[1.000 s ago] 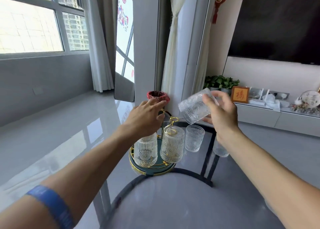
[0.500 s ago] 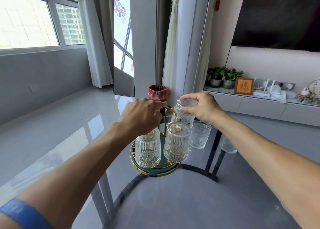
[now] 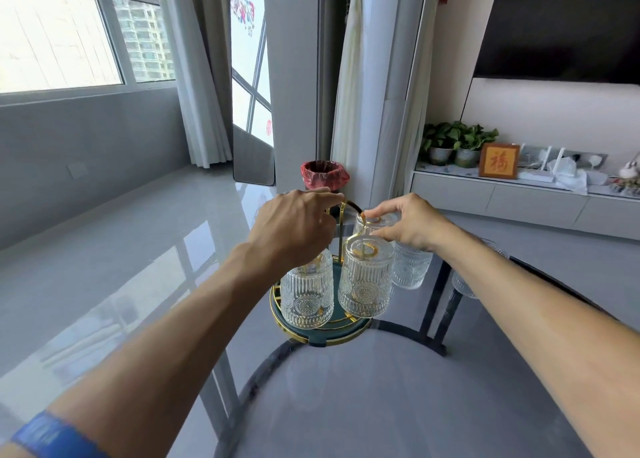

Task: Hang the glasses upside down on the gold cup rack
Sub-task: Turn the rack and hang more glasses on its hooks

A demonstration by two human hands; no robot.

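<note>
Fingers (image 3: 375,230) grip inverted glass (image 3: 372,219); gold plaque (image 3: 498,161) reads 福.

A single head-worn wide-angle camera looked forward and down over a glass table (image 3: 398,405). Both forearms ran in from the lower corners and met at the rack (image 3: 341,222), close, at frame centre. Window upper left, dark screen upper right.
</note>
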